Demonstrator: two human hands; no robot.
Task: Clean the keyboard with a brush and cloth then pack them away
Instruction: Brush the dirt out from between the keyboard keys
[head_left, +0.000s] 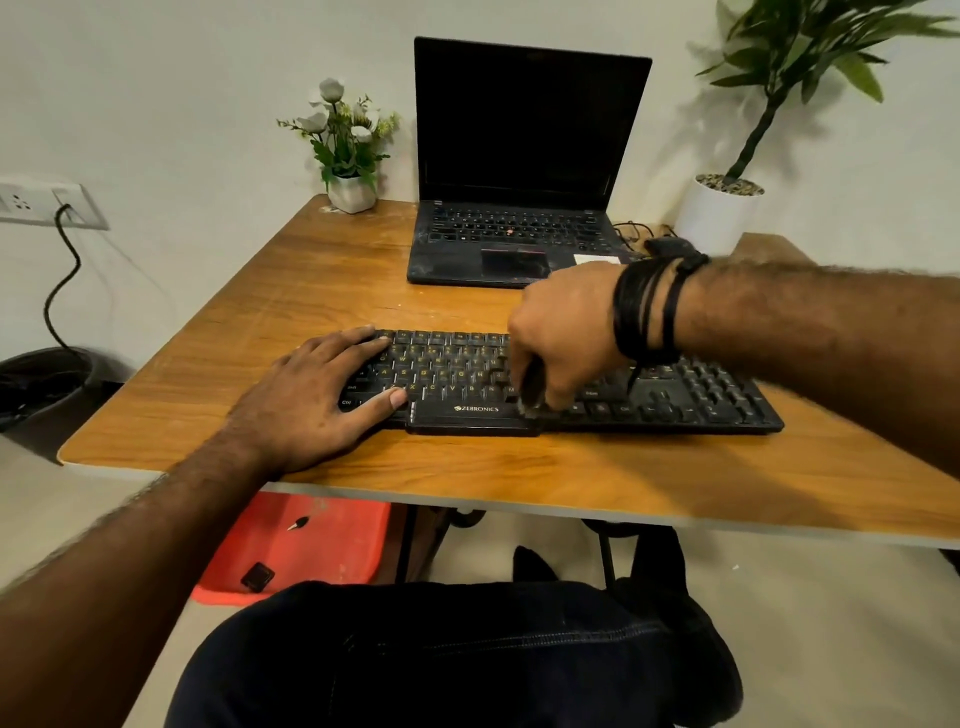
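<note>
A black keyboard (691, 395) with yellow letters lies across the near part of the wooden table (322, 280). My left hand (317, 400) lies flat on the keyboard's left end, fingers straight, thumb along the front edge. My right hand (563, 332) is over the middle of the keyboard and grips a dark brush (532, 389). The brush points down, with its tip at the keys near the space bar. Most of the brush is hidden by my fingers and blurred. No cloth is visible.
An open black laptop (519, 156) stands behind the keyboard. A small white flower pot (352, 193) sits at the back left, a tall plant in a white pot (719, 213) at the back right. A red tray (311, 545) lies under the table, a dark bin (47, 384) at left.
</note>
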